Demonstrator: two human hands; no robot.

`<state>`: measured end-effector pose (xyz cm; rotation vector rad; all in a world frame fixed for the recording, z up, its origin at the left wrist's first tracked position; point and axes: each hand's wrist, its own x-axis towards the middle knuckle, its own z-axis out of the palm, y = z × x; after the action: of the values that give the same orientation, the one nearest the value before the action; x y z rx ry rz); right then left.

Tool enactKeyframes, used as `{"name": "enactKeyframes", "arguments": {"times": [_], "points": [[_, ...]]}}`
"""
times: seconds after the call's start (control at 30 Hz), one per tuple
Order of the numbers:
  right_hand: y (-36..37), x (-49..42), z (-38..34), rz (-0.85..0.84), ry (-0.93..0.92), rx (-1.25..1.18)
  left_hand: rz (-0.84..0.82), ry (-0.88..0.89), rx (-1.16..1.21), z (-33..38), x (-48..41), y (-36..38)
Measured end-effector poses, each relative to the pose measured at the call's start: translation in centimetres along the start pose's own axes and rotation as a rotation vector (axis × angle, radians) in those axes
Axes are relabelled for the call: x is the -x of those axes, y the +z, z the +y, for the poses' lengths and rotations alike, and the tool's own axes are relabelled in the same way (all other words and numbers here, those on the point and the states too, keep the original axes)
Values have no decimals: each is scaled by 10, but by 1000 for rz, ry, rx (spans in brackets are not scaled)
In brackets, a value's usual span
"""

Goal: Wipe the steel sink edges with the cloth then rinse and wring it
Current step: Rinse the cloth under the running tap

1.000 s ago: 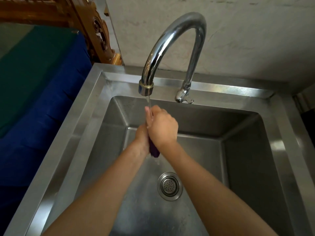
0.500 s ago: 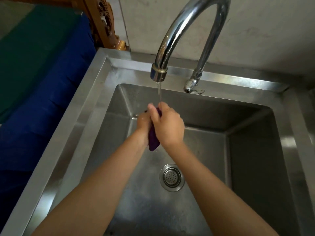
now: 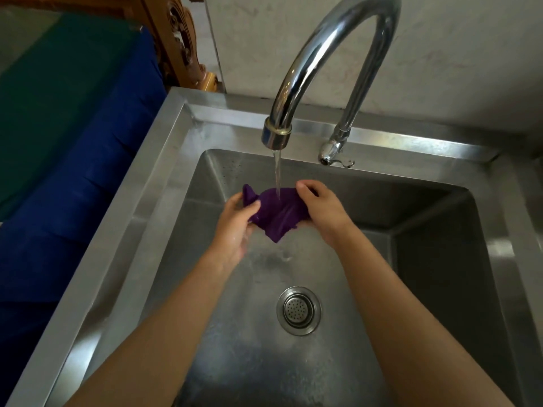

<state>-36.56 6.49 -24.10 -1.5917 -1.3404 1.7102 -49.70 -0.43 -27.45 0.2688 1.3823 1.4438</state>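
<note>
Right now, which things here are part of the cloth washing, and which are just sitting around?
Part of the job:
purple cloth, held by left hand and right hand
running tap
steel sink
drain strainer

Just there:
blue and green fabric
carved wooden frame

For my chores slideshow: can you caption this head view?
Both hands, left and right, hold a purple cloth under the running tap.

Counts: 1 steel sink (image 3: 164, 160), single basin. 1 gooseneck tap (image 3: 323, 54) at far edge, w/ 1 water stream (image 3: 277, 171). 1 round drain strainer (image 3: 298, 310), near-centre of basin. 1 purple cloth (image 3: 279, 214). 2 bare hands: left hand (image 3: 236, 227), right hand (image 3: 321, 208). 1 blue-green cover (image 3: 73, 127) far left, 1 carved wood piece (image 3: 176, 45).
</note>
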Motion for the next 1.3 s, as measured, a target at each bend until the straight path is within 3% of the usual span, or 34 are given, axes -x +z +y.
{"name": "enactKeyframes", "arguments": {"times": [0.07, 0.2, 0.27, 0.37, 0.4, 0.47, 0.57, 0.6, 0.7, 0.8, 0.87, 0.97, 1.03, 1.2, 1.3], "points": [[-2, 5, -6, -123, 52, -245, -50, -56, 118, -6, 0, -7], [2, 13, -19, -365, 130, -561, -174, -169, 139, -13, 7, 0], [0, 13, -19, -323, 44, -366, -166, -170, 297, -7, 7, 4], [-6, 8, -8, 27, -274, 523, -172, -125, 309, -3, 3, 4], [-7, 7, -5, 128, -325, 700, -175, -131, 245, -3, 2, 5], [-5, 8, 0, 131, -297, 658, -152, -134, 151, 0, 5, 12], [1, 15, 1, -114, -159, 94, -69, -55, 79, 3, 6, 22], [6, 18, 3, -165, -163, 18, -29, -15, 32, 5, 7, 26], [20, 22, 12, -42, -340, 203, 51, 22, -130, 9, 11, 32], [19, 18, 8, 92, -353, 41, 68, -6, -248, 16, 12, 30], [18, 13, 6, 113, -347, 83, 32, -25, -272, 18, 11, 28], [19, 8, 0, 174, -360, 366, -48, -100, -257, 18, 13, 36], [16, 7, -1, 205, -380, 578, -10, -137, -268, 16, 13, 40], [24, 33, 5, 99, -607, 678, 52, -242, -10, 13, 1, 37], [32, 29, -5, 181, -552, 674, -19, -273, 115, 1, 5, 43]]}}
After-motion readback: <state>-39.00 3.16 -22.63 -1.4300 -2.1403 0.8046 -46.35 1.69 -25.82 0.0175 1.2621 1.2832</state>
